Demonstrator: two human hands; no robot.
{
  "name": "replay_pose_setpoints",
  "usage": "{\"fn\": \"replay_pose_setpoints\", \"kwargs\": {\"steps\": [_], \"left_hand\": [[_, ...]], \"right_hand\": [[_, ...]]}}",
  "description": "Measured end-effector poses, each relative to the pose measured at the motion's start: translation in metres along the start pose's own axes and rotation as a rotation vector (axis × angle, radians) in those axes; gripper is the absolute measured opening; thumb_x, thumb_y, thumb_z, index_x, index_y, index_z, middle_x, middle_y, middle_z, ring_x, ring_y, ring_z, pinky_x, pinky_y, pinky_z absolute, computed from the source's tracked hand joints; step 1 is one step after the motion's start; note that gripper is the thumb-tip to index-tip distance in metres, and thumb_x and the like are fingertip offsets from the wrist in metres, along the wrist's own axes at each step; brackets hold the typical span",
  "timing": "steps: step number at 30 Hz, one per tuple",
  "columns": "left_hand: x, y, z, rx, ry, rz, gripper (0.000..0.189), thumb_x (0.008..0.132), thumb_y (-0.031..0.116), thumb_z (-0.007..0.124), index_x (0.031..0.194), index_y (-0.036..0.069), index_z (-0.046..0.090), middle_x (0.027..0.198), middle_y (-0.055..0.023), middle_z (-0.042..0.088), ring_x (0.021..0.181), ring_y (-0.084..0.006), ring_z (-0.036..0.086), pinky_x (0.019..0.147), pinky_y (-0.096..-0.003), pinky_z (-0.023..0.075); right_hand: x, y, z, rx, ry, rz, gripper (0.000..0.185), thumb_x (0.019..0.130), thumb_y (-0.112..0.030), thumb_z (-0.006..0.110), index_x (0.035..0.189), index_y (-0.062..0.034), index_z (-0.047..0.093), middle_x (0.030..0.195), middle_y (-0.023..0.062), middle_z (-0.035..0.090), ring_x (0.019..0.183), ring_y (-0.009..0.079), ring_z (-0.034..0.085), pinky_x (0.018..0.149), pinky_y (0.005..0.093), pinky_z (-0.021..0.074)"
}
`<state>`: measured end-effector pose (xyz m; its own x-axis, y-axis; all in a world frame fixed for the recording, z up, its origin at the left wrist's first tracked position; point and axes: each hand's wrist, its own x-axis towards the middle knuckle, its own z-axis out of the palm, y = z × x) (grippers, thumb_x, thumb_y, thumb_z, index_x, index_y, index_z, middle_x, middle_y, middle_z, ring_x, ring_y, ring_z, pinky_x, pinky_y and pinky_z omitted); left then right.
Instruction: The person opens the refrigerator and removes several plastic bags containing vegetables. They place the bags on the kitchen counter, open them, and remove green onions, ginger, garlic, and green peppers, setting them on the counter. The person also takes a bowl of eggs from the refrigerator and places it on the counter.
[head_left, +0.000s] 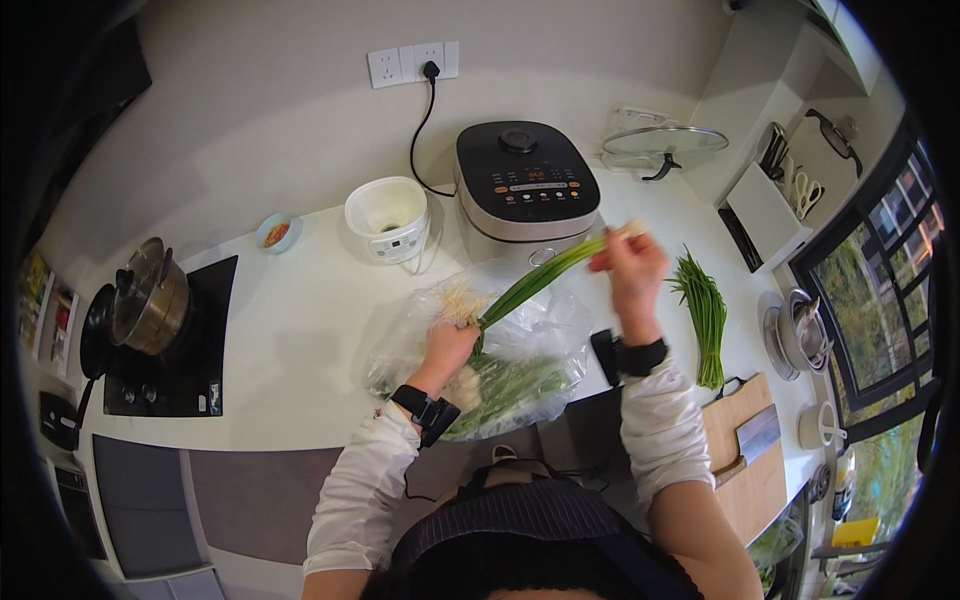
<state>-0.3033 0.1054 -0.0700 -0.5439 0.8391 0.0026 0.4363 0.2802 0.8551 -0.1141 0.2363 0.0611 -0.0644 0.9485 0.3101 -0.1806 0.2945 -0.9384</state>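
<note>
A few scallions (541, 279) stretch in a taut diagonal line between my two hands. My right hand (634, 276) grips them near the pale root end, raised in front of the rice cooker. The green part is held at the other end by my left hand (448, 349), low over a clear plastic bag (568, 319). Whitish scallion roots (460, 298) show just beyond my left fingers. Leafy greens (517, 384) fill the bag, which lies at the counter's front edge.
A black-topped rice cooker (525, 176) and a small white cooker base (386, 217) stand behind. To the right lie a bundle of green stalks (701, 322) and a cutting board (761, 480) with a cleaver (757, 433). A pot (154, 307) sits on the left cooktop (202, 322).
</note>
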Motion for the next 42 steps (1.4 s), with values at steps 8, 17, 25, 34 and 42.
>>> {"fn": "replay_pose_setpoints", "kwargs": {"steps": [8,17,25,34,42], "left_hand": [[0.003,-0.003,0.001,-0.002,-0.138,-0.112,0.03,0.074,0.026,0.062,0.083,-0.002,0.064,0.069,-0.0155,0.063,0.064,-0.0277,0.061,0.059,-0.0389,0.0451],[-0.007,0.015,0.044,0.259,-0.416,0.155,0.041,0.073,0.029,0.071,0.107,0.006,0.062,0.1,-0.0133,0.063,0.09,-0.0271,0.061,0.075,-0.0365,0.048],[-0.023,0.025,0.047,-0.153,-0.531,0.053,0.025,0.08,0.013,0.068,0.099,-0.002,0.061,0.089,-0.0082,0.064,0.078,-0.0165,0.061,0.071,-0.0283,0.0475],[-0.068,0.082,-0.098,-0.291,-0.609,-0.163,0.011,0.084,0.008,0.061,0.086,-0.002,0.058,0.073,-0.0044,0.061,0.069,-0.0109,0.06,0.064,-0.024,0.0468],[-0.107,0.122,-0.152,-0.157,-0.356,0.024,0.007,0.084,0.003,0.06,0.086,-0.003,0.057,0.073,-0.0035,0.059,0.065,-0.0093,0.058,0.06,-0.0221,0.0465]], "right_hand": [[0.065,-0.092,-0.105,0.217,0.277,-0.244,0.017,0.083,-0.011,0.064,0.088,0.0041,0.058,0.066,0.0075,0.058,0.047,0.0146,0.057,0.045,0.0258,0.0505],[0.054,-0.055,-0.302,0.308,0.717,-0.229,0.013,0.086,-0.01,0.058,0.091,0.0018,0.056,0.079,0.0111,0.06,0.07,0.0227,0.065,0.065,0.0341,0.0591],[-0.013,0.074,-0.402,0.085,0.746,-0.174,0.023,0.089,-0.012,0.057,0.1,0.006,0.048,0.089,0.0156,0.058,0.086,0.0265,0.062,0.077,0.0334,0.0579],[-0.049,0.059,-0.19,0.144,-0.077,0.356,0.031,0.086,-0.013,0.056,0.113,0.0012,0.054,0.102,0.0114,0.062,0.087,0.0209,0.062,0.074,0.0319,0.0525],[-0.061,0.054,-0.046,-1.017,-0.404,-0.294,0.06,0.069,-0.041,0.074,0.113,-0.0039,0.058,0.1,0.0155,0.063,0.092,0.0318,0.06,0.076,0.0418,0.0491]]}}
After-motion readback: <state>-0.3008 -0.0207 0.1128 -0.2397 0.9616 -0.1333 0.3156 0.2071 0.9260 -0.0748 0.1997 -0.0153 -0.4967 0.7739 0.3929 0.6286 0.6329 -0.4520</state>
